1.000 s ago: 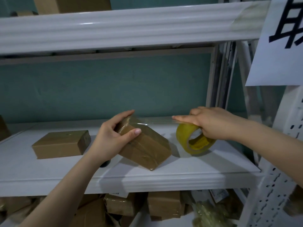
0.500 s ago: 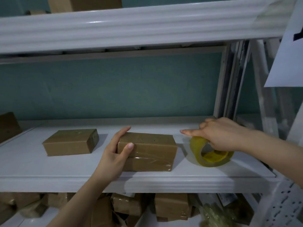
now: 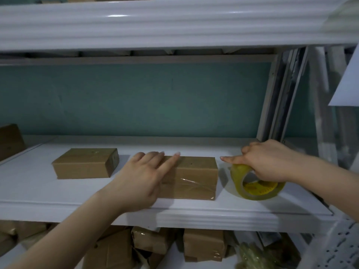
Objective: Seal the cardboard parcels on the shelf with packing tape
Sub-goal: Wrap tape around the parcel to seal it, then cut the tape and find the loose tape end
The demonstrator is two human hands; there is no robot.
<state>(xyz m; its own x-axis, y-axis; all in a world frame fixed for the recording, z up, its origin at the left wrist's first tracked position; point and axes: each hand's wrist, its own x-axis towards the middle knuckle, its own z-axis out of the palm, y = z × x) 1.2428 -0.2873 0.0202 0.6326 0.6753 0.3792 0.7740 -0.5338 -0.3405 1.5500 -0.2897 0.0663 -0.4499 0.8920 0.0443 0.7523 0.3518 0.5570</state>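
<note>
A taped cardboard parcel (image 3: 196, 177) lies flat near the front of the white shelf (image 3: 213, 218), clear tape glinting on its front face. My left hand (image 3: 143, 175) rests flat over its left end, fingers spread and holding nothing. A yellowish roll of packing tape (image 3: 254, 186) stands tilted on the shelf just right of the parcel. My right hand (image 3: 270, 162) grips the roll from above, index finger pointing left toward the parcel. A second brown parcel (image 3: 85, 163) lies farther left on the shelf.
Another brown box (image 3: 9, 140) sits at the far left edge. The upper shelf beam (image 3: 174, 24) overhangs above. Several wrapped parcels (image 3: 202, 245) crowd the level below. A white upright post (image 3: 281, 98) and a hanging paper sheet (image 3: 347, 78) stand at right.
The parcel, held tilted in my left hand a second ago, now lies flat on the shelf. My left hand has let go and spread over its left end. The tape roll was lowered onto the shelf.
</note>
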